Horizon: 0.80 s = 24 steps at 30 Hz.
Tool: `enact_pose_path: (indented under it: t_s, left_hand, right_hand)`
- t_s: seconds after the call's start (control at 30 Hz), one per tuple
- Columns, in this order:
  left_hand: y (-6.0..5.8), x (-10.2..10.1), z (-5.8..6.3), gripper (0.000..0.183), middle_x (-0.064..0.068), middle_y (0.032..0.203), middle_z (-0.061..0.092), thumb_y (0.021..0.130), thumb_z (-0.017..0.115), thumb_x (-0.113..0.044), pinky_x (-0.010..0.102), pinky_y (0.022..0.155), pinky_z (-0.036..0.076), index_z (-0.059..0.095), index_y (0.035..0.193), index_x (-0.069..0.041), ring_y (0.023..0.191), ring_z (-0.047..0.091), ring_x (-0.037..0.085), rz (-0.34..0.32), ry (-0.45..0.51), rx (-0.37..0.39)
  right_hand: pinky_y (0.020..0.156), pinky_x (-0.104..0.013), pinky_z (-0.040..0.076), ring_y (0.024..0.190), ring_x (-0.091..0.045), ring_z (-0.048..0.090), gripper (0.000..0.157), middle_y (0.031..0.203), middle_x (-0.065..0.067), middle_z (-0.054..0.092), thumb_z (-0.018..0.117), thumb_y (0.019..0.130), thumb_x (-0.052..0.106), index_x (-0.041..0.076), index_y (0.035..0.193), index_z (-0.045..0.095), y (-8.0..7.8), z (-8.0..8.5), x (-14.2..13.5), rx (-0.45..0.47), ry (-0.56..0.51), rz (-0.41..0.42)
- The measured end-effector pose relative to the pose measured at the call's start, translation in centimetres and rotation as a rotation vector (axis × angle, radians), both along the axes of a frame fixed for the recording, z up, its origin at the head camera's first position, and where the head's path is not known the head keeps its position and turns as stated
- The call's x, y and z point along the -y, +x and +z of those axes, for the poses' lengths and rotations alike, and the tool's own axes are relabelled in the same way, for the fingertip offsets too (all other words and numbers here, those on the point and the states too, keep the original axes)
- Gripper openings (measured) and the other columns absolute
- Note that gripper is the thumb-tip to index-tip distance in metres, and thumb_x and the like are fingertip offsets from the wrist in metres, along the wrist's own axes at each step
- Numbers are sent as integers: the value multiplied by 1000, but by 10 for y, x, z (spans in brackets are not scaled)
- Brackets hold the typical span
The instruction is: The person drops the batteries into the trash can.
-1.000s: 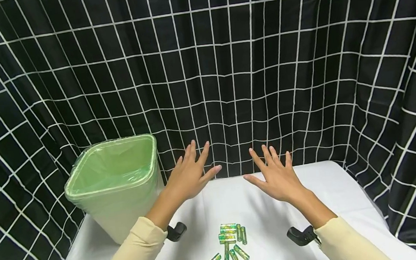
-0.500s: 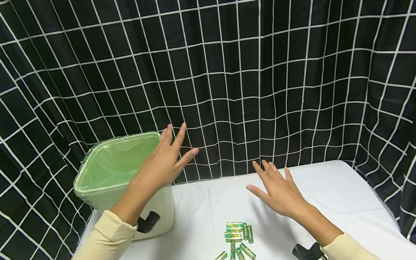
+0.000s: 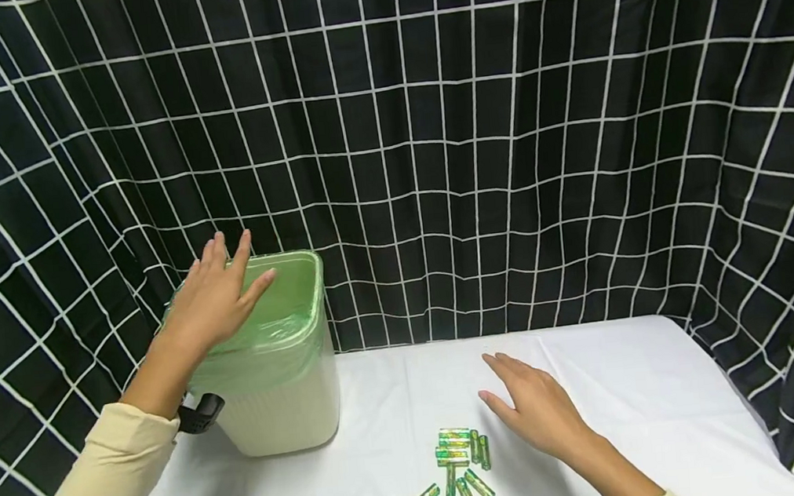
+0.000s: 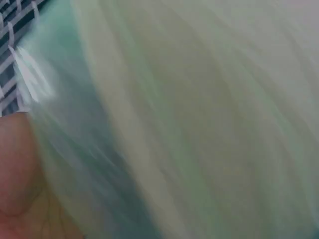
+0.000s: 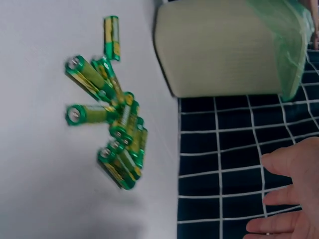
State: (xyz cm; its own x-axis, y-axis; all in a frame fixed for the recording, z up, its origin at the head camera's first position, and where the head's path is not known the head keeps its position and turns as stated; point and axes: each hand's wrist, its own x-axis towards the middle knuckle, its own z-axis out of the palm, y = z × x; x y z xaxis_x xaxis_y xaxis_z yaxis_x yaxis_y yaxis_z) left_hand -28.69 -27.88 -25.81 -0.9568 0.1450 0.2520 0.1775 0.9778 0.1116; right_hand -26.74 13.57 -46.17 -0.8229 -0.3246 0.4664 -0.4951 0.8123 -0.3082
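A pale waste bin (image 3: 277,416) with a clear green plastic liner (image 3: 280,329) over its rim stands at the table's left. My left hand (image 3: 210,300), fingers spread, overlaps the bin's opening in the head view and holds nothing. Bin wall and liner (image 4: 55,74) fill the blurred left wrist view. Several green and gold batteries (image 3: 454,457) lie loosely grouped near the table's front middle; in the right wrist view the batteries (image 5: 89,114) show their metal ends. Right of them and slightly beyond, my right hand (image 3: 534,405) hovers with straight fingers, holding nothing.
A white cloth covers the table (image 3: 629,393). Black curtains (image 3: 432,158) with a white grid surround it at the back and both sides. A black wrist camera (image 3: 202,413) sits under my left wrist, near the bin's front wall.
My left hand has moved left, from above the table to the bin's opening. The right hand has dropped lower. The head view has shifted slightly left; the batteries lie as before.
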Motion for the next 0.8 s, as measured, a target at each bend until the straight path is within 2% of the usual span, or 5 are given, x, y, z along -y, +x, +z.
enact_pose_path:
  t_s: [0.1, 0.3, 0.5, 0.63, 0.8]
  left_hand:
    - [-5, 22, -5, 82, 35, 163, -7, 107, 29, -59, 63, 122, 4, 4, 163, -4, 152, -2, 48, 50, -22, 15]
    - [-12, 58, -23, 87, 38, 160, -12, 106, 27, -61, 64, 121, 2, 3, 161, 1, 150, -7, 52, 96, 28, 83]
    - [-22, 74, -38, 89, 39, 159, -14, 106, 27, -61, 62, 122, -1, 2, 160, 5, 149, -10, 52, 62, 69, 145]
    - [-27, 78, -42, 89, 38, 160, -13, 106, 29, -61, 61, 122, -2, 3, 160, 5, 150, -11, 51, 43, 72, 162]
    - [-32, 87, -45, 89, 38, 160, -11, 107, 28, -60, 64, 121, 3, 5, 159, 8, 150, -9, 52, 25, 73, 167]
  right_hand:
    - [100, -59, 49, 125, -39, 61, 52, 135, -22, 63, 71, 96, 29, 2, 139, 60, 5, -6, 2, 23, -12, 4]
    - [99, -57, 51, 122, -37, 63, 50, 132, -20, 66, 72, 96, 29, 2, 137, 62, 11, -17, 7, 43, -4, 10]
    - [99, -56, 51, 122, -36, 63, 49, 131, -18, 67, 71, 96, 30, 4, 137, 63, 14, -22, 9, 89, 1, -4]
    - [100, -56, 50, 122, -37, 63, 49, 131, -18, 66, 70, 97, 31, 5, 137, 63, 15, -24, 11, 144, 9, -13]
    - [100, -56, 51, 121, -37, 64, 48, 131, -17, 67, 70, 97, 31, 5, 136, 63, 16, -26, 13, 183, 7, -11]
